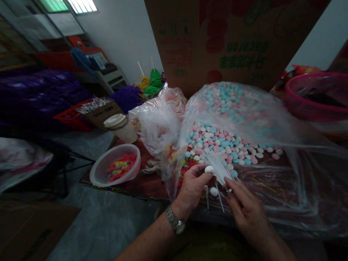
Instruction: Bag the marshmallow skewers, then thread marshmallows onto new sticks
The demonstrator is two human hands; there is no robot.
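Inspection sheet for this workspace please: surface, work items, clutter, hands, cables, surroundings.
Surface: dark red table, partly under clear plastic.
Work items: bundle of white sticks; pink, blue and white pieces heaped beyond.
Clutter: translucent bowl with colorful contents; thin yellow strip.
Hands: left hand holds a white piece; right hand has its fingers at the sticks' near ends, grip unclear.
Cables: nothing seen.
Surroundings: large cardboard box behind; pink basin at right.

On the worktop point(146, 186), sweets point(216, 148) lie before a box point(190, 47), sticks point(217, 166) at their near edge. Bowl point(94, 177) is left of sweets; basin point(312, 110) is right.
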